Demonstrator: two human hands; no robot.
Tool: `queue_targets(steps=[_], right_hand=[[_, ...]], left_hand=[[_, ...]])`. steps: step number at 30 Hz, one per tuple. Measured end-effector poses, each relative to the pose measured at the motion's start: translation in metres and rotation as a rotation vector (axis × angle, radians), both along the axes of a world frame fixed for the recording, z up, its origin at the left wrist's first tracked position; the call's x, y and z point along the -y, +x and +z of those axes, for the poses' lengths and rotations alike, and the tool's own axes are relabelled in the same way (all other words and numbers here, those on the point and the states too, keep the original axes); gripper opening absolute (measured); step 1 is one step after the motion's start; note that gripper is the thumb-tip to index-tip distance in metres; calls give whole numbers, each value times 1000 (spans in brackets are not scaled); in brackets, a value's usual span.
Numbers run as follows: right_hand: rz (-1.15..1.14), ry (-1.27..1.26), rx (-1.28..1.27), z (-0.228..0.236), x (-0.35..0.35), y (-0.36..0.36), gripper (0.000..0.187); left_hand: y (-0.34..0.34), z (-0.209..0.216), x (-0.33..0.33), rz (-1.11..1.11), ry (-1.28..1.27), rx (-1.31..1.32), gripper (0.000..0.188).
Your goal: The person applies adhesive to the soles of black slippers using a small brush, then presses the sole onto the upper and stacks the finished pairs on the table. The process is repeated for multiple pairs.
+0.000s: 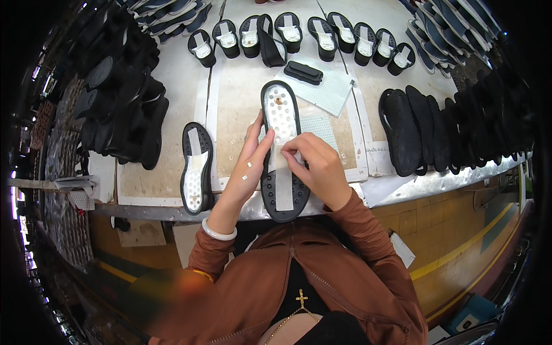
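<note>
A black shoe sole stands tilted at the table's front edge, its inner side toward me. White perforated padding fills one end, and a pale strip runs down the studded other end. My left hand grips the sole along its left side, thumb on the rim; two tiny white labels stick to the back of this hand. Over the middle of the sole, my right hand is closed in a pinch, fingertips at the strip's upper part. Whatever lies between those fingertips is too small to make out.
Left of my hands lies another padded sole. Several more soles line the table's far side, near a black brush-like block on a pale green sheet. Black soles are stacked left and right.
</note>
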State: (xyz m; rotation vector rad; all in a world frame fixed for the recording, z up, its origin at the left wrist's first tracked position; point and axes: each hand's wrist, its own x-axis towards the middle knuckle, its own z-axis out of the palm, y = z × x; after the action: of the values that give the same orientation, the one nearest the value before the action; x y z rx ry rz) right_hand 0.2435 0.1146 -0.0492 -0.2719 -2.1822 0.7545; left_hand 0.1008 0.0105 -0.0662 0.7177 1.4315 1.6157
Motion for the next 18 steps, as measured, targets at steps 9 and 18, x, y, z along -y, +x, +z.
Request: queue_targets(steps=[9, 18], right_hand=[[-7, 321, 51, -4, 7, 4, 15], [-28, 556, 163, 1, 7, 11, 18]], left_hand=[[11, 9, -6, 13, 26, -41, 70], [16, 16, -12, 26, 37, -183, 70]])
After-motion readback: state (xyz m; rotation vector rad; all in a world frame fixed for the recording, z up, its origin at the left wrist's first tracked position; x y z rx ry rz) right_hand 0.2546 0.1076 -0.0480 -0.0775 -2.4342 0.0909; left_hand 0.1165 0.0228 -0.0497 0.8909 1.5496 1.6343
